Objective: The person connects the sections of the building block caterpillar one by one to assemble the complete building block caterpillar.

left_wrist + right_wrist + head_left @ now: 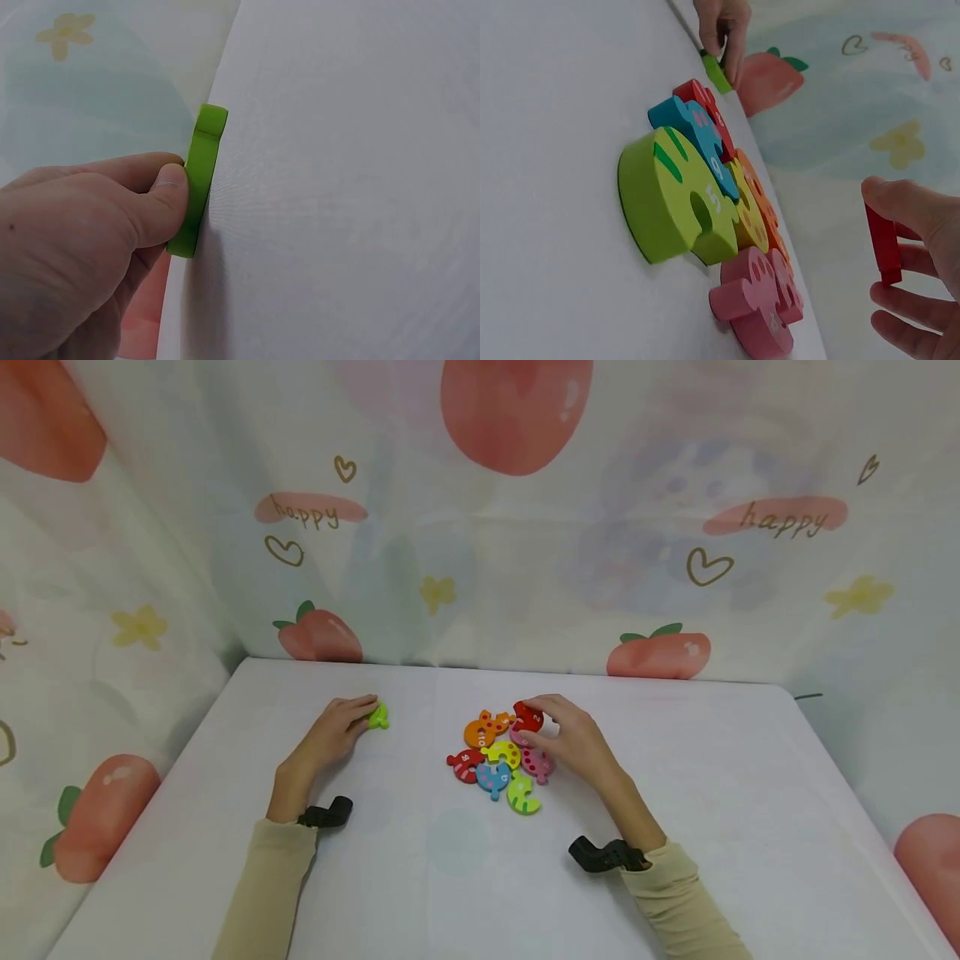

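Observation:
My left hand (333, 731) pinches a bright green wooden puzzle piece (201, 187) between thumb and fingers, at the left of the table. In the left wrist view this piece stands edge-on at the tabletop. Over the right side of a cluster of pieces, my right hand (576, 739) holds a red number puzzle piece (883, 244) between thumb and fingers, lifted off the table. Beneath and beside it lie pink pieces (537, 764), a yellow piece (504, 750) and orange pieces (477, 734). Nearer me are a light green piece (522, 795) marked 5, a blue piece (492, 779) and another red piece (465, 766).
A white cloth covers the table (420, 893). Behind it and along the left hangs a printed curtain (480, 552) with fruit, hearts and flowers. A black wrist mount (327, 812) is on the left wrist and another black mount (606, 854) on the right.

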Available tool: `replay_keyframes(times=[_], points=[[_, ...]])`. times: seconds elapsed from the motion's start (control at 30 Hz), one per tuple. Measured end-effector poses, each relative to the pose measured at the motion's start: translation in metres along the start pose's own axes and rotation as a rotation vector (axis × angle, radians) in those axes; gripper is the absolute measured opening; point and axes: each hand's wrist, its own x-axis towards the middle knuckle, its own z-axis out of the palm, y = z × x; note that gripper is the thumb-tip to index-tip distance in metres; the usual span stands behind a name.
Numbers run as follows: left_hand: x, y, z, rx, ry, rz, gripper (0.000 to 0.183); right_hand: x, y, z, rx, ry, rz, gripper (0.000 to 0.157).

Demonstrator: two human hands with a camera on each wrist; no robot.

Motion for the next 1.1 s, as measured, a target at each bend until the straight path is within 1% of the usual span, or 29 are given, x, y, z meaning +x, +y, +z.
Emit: replay_keyframes(times=[0.13,0.33,0.4,0.5,0.63,0.73,0.8,0.87,0.93,1.1], points=[[-0.001,0.001,-0.002,0.004,-0.004,-0.005,0.041,0.004,-0.009,0.010,-0.017,0.000,-0.005,0.053],[-0.001,-0.002,-0.004,0.008,-0.001,0.000,0.041,0.020,-0.033,0.036,-0.051,-0.022,0.090,0.057],[0.000,-0.003,-0.003,0.001,-0.003,-0.001,0.041,0.027,-0.043,0.046,-0.046,-0.029,0.105,0.057],[0.001,-0.005,-0.003,0.003,0.001,0.003,0.041,0.038,-0.059,0.062,-0.052,-0.052,0.081,0.056],[0.000,-0.004,-0.004,0.008,0.018,0.017,0.039,0.053,-0.079,0.087,-0.087,-0.112,0.037,0.054],[0.000,-0.003,-0.004,0.001,0.014,0.017,0.039,0.063,-0.090,0.105,-0.091,-0.161,0.032,0.053],[0.000,-0.002,-0.004,-0.002,0.009,0.008,0.039,0.068,-0.095,0.117,-0.073,-0.179,0.031,0.054],[0.000,-0.002,-0.004,-0.012,0.006,-0.006,0.040,0.072,-0.099,0.126,-0.055,-0.176,0.026,0.055],[0.000,-0.003,-0.003,-0.016,0.007,-0.014,0.040,0.075,-0.102,0.134,-0.047,-0.155,0.027,0.055],[0.001,-0.005,-0.002,-0.009,0.019,-0.014,0.040,0.082,-0.109,0.148,-0.052,-0.106,0.032,0.054]])
